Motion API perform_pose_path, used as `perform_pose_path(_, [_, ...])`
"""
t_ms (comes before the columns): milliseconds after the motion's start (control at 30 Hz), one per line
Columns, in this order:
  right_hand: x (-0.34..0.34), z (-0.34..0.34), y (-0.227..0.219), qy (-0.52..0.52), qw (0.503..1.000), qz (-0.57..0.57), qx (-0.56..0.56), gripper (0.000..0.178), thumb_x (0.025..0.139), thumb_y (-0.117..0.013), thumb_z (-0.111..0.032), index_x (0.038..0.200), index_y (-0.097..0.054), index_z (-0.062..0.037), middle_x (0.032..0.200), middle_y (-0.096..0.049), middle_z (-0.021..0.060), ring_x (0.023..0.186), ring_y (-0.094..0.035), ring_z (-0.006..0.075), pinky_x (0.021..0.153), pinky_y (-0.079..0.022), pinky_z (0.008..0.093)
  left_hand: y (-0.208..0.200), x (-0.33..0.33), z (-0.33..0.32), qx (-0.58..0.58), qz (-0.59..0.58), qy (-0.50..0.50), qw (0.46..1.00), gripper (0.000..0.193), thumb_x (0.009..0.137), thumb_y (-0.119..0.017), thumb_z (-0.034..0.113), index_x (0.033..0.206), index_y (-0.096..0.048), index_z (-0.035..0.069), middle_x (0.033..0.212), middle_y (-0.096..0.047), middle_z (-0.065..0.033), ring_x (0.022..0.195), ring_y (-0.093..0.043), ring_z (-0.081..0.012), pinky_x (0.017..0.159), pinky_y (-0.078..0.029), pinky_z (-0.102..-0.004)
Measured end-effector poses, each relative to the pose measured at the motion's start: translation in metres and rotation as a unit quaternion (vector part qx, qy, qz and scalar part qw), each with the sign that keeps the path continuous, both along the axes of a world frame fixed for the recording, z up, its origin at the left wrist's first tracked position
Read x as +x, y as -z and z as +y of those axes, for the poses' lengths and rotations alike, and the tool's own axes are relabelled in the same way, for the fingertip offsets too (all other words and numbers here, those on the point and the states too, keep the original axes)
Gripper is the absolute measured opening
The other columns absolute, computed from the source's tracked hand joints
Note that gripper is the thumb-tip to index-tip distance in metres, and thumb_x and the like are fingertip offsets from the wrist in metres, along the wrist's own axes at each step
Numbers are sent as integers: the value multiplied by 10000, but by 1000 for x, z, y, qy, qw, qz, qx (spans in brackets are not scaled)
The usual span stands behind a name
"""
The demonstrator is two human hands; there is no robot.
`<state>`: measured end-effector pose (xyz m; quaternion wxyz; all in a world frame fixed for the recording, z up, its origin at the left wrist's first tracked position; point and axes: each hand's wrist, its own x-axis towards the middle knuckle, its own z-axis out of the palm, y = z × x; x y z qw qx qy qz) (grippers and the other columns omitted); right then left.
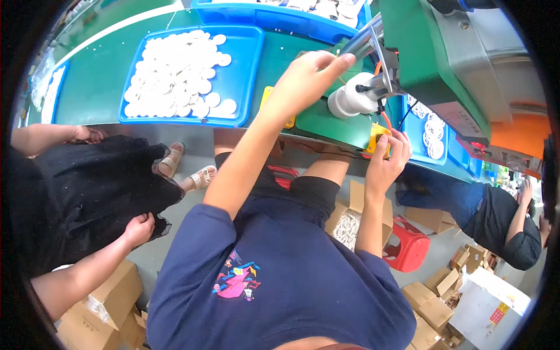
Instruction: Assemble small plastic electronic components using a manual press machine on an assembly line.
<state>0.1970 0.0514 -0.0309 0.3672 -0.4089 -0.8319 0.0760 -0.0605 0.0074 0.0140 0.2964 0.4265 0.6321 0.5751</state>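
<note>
While your left hand [306,76] is reaching up, fingers closing narrowly at the machine's metal rod [363,41], your right hand [386,160] is pressing the yellow switch box [378,135] below; the white part [350,100] is sitting between them, nearer your left.

A: Packages?
B: Brown cardboard boxes [434,297] strewn on floor, lower right; one open carton [350,224] under the bench; more boxes [108,300] lower left.
A: Labels?
B: Red-yellow sticker [497,314] on white panel; pale plate [458,119] on machine.
</note>
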Motion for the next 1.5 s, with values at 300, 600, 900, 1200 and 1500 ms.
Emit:
perform_pose_path(300, [-37, -15, -8, -29, 997, 75, 4, 182, 922, -663, -86, 1084, -668, -4, 1226, -622, 176, 1186, -581, 348, 1019, -446, 449, 35, 10, -10, 22, 111, -73, 991, 329, 994, -615, 289, 931, -738, -10, 860, -693, -185, 766, -664, -272, 720, -502, -368])
perform_pose_path(600, [-71, -6, -17, -112, 982, 120, -99, 445, 838, -800, -191, 1154, -582, 32, 1104, -593, 167, 1019, -592, 335, 909, -478, 399, 26, 7, -16, 110, 79, -118, 984, 286, 983, -658, 242, 1073, -700, -27, 993, -708, -137, 870, -672, -211, 808, -524, -316])
perform_pose_path(900, [-76, -2, -23, -164, 894, 352, -224, 558, 781, -868, -150, 1230, -576, 7, 1227, -634, 122, 1090, -615, 194, 974, -464, 324, 20, -123, 70, 89, 383, -257, 883, 268, 894, -657, 214, 1054, -721, 8, 1048, -696, -233, 1012, -642, -409, 870, -513, -485])
perform_pose_path(1200, [117, 115, 3, 179, 963, 200, -32, 537, 928, -718, -134, 1376, -498, 65, 1323, -574, 180, 1181, -582, 264, 1045, -456, 385, 85, -318, 107, -77, 555, -270, 783, 492, 831, -713, 309, 1267, -664, 86, 1300, -614, -222, 1101, -634, -420, 968, -524, -501])
perform_pose_path(1500, [228, 254, 48, 301, 944, 124, 59, 484, 843, -779, -170, 1254, -581, -7, 1226, -602, 213, 1200, -562, 362, 1040, -445, 427, 60, -305, 124, -37, 436, -152, 886, 528, 743, -798, 220, 1228, -673, 51, 1149, -717, -171, 1039, -695, -310, 929, -523, -403])
